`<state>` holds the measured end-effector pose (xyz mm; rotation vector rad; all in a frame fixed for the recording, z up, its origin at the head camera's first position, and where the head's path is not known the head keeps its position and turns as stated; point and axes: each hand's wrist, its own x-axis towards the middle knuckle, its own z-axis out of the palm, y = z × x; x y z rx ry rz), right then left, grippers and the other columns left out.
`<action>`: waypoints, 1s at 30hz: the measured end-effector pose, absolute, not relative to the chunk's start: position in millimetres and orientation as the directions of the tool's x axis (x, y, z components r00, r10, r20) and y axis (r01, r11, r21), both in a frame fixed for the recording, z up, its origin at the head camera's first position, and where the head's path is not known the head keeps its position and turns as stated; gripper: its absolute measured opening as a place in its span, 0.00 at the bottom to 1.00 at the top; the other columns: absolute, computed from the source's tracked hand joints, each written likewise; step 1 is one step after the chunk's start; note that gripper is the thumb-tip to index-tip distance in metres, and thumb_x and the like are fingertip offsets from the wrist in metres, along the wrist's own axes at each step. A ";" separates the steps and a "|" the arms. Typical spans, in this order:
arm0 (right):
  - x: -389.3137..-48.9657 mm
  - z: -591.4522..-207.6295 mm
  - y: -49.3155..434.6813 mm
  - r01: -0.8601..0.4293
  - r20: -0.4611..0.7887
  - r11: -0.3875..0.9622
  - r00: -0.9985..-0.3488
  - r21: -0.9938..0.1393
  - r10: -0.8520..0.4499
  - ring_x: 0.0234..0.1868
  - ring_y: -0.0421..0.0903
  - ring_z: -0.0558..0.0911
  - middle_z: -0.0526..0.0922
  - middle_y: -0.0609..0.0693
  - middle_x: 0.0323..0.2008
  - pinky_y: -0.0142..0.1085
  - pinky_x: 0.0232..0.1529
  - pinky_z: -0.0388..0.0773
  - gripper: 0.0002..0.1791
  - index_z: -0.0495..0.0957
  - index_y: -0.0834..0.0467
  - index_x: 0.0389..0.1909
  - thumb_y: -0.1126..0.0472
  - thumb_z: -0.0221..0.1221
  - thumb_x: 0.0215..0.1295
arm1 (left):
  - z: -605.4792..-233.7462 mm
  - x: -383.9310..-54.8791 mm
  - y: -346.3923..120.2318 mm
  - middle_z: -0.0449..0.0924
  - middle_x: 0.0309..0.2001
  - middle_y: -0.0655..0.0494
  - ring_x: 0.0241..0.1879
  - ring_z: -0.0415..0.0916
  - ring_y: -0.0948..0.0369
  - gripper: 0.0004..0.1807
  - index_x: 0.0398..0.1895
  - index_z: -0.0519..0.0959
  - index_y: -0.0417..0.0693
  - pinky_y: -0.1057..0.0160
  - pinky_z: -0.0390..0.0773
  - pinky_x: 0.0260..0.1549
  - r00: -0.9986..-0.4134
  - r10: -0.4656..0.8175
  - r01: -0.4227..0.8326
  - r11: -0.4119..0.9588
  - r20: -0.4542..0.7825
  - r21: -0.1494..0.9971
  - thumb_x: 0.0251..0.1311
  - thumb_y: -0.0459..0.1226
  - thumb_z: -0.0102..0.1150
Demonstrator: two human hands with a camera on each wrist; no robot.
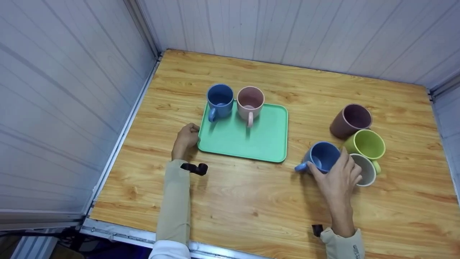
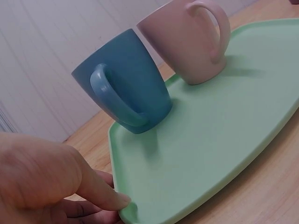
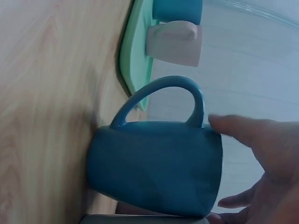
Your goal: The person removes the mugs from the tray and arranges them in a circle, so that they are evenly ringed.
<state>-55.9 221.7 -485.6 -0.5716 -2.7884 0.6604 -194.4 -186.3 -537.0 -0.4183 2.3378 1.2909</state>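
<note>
My left hand point(image 1: 187, 137) pinches the left edge of a green tray point(image 1: 244, 144), its thumb on the rim in the left wrist view. On the tray's far left part stand a blue mug point(image 2: 133, 79) and a pink mug point(image 1: 250, 99), both upright. To the right of the tray, my right hand point(image 1: 337, 178) grips a second blue mug point(image 3: 154, 168) by its rim, thumb beside the handle and fingers on the opposite side. That mug's handle points left; whether its base touches the table I cannot tell.
Close beside the held mug, a grey-white mug point(image 1: 366, 172), a yellow-green mug point(image 1: 370, 145) and a dark purple mug point(image 1: 343, 124) stand together on the wooden table point(image 1: 230, 201). Pale panel walls point(image 1: 269, 32) rise at the back and the sides.
</note>
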 end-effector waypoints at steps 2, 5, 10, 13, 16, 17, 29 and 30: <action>-56.6 -480.5 220.2 0.325 0.098 0.825 -0.906 -0.461 0.412 0.60 0.67 0.58 0.62 0.69 0.64 0.59 0.56 0.52 0.59 0.49 0.63 0.72 0.39 0.69 0.48 | -536.5 -194.1 -186.4 0.71 0.60 0.43 0.55 0.70 0.51 0.21 0.58 0.70 0.42 0.55 0.72 0.53 -0.858 -0.050 -0.458 0.521 -0.511 0.720 0.62 0.28 0.40; -60.2 -472.3 217.2 0.304 0.096 0.819 -0.914 -0.487 0.395 0.62 0.66 0.57 0.61 0.67 0.65 0.58 0.59 0.51 0.57 0.49 0.61 0.73 0.38 0.67 0.51 | -536.2 -194.1 -186.9 0.71 0.61 0.43 0.56 0.70 0.50 0.21 0.59 0.69 0.42 0.54 0.72 0.54 -0.857 -0.043 -0.456 0.527 -0.514 0.717 0.63 0.29 0.40; -73.5 -462.4 208.1 0.163 0.169 0.786 -0.932 -0.597 0.321 0.64 0.62 0.59 0.62 0.64 0.66 0.56 0.64 0.51 0.50 0.54 0.59 0.72 0.44 0.67 0.54 | -535.7 -194.5 -186.8 0.70 0.62 0.43 0.58 0.69 0.50 0.22 0.60 0.69 0.43 0.52 0.70 0.57 -0.852 -0.046 -0.459 0.543 -0.521 0.703 0.62 0.29 0.40; -83.8 -458.3 200.6 0.058 0.213 0.753 -0.942 -0.656 0.258 0.63 0.60 0.61 0.63 0.64 0.64 0.55 0.64 0.56 0.47 0.57 0.61 0.70 0.48 0.68 0.55 | -535.8 -194.1 -186.8 0.69 0.62 0.44 0.58 0.69 0.50 0.22 0.60 0.69 0.43 0.52 0.70 0.57 -0.855 -0.048 -0.455 0.547 -0.517 0.702 0.62 0.29 0.40; -95.0 -455.3 193.1 -0.024 0.228 0.707 -0.954 -0.707 0.195 0.62 0.59 0.64 0.64 0.64 0.62 0.54 0.60 0.62 0.45 0.58 0.62 0.70 0.50 0.67 0.56 | -536.2 -192.9 -186.7 0.69 0.62 0.44 0.59 0.68 0.50 0.22 0.59 0.69 0.44 0.52 0.70 0.58 -0.857 -0.049 -0.455 0.540 -0.513 0.708 0.62 0.29 0.39; -99.2 -454.3 191.1 -0.048 0.231 0.688 -0.957 -0.724 0.176 0.62 0.58 0.65 0.65 0.64 0.62 0.53 0.60 0.63 0.44 0.58 0.63 0.69 0.50 0.67 0.57 | -536.0 -192.3 -186.5 0.70 0.62 0.44 0.59 0.68 0.49 0.22 0.59 0.70 0.43 0.52 0.70 0.57 -0.859 -0.048 -0.453 0.536 -0.510 0.712 0.61 0.28 0.39; -161.0 -450.3 164.6 -0.159 0.184 0.501 -0.983 -0.851 0.000 0.61 0.55 0.67 0.64 0.61 0.63 0.50 0.60 0.66 0.39 0.58 0.63 0.69 0.56 0.65 0.60 | -536.0 -188.8 -184.9 0.72 0.60 0.43 0.58 0.69 0.48 0.21 0.55 0.71 0.41 0.52 0.70 0.57 -0.879 -0.061 -0.434 0.513 -0.473 0.741 0.58 0.27 0.41; -166.1 -451.4 161.4 -0.163 0.180 0.492 -0.984 -0.855 -0.014 0.61 0.55 0.66 0.64 0.61 0.63 0.50 0.60 0.66 0.40 0.58 0.63 0.69 0.55 0.65 0.60 | -536.0 -188.9 -185.0 0.72 0.60 0.43 0.59 0.69 0.48 0.20 0.55 0.71 0.41 0.52 0.70 0.57 -0.878 -0.063 -0.436 0.513 -0.474 0.739 0.58 0.27 0.41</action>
